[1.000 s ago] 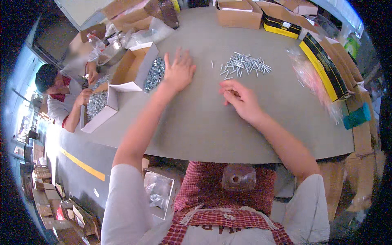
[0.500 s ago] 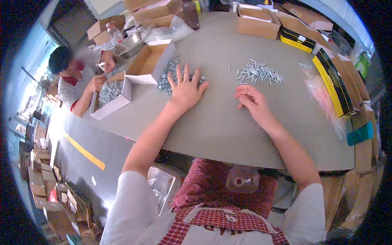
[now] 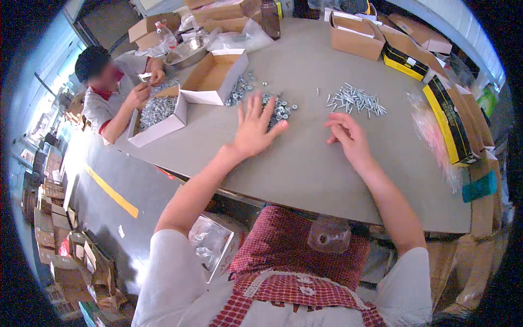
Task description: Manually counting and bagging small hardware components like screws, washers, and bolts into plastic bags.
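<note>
Small round silver metal pieces (image 3: 281,111) loose on the grey tabletop (image 3: 305,169), right of the open white-and-brown cardboard box (image 3: 235,75). Left hand (image 3: 255,129) over their near edge, fingers spread wide, gripping nothing. Right hand (image 3: 349,137) half-curled, contents can't tell, just below the thin silver metal pins (image 3: 357,102).

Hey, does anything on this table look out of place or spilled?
One slim metal piece lies alone, left of the pile of similar pieces, like a stray. Small round metal parts also look loosely strewn beside the left hand.
</note>
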{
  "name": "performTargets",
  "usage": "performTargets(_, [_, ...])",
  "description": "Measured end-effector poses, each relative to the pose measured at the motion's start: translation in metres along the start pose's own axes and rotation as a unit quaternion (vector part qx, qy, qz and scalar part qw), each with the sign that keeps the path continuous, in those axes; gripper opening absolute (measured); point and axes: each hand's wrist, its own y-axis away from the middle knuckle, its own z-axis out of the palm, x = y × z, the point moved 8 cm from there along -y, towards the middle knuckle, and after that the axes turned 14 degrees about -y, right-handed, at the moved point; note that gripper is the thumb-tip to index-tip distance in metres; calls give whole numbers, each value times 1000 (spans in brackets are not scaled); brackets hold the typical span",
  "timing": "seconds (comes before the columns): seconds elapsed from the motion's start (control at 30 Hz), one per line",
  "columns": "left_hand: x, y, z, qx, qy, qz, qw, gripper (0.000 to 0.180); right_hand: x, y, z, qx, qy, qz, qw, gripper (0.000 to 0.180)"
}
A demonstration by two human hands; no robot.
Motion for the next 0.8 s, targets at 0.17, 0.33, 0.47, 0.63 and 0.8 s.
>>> performTargets(0.17, [-98, -21, 18, 34, -42, -114, 992, 91, -6, -1, 12, 8, 4, 19, 1000, 29])
performTargets(0.33, [-44, -38, 25, -9, 26, -3, 1000, 85, 1, 5, -8, 44, -53, 35, 997, 27])
performTargets(0.47, [-4, -22, 10, 12, 138, 89, 986, 70, -5, -1, -5, 36, -1, -47, 998, 24])
performTargets(0.63, [-2, -2, -25, 76, 184, 45, 979, 47, -57, -13, -44, 116, 202, -144, 962, 30])
performTargets(0.8, [31, 35, -74, 98, 238, 73, 963, 34, -86, 18, -169, 284, 551, -42, 784, 45])
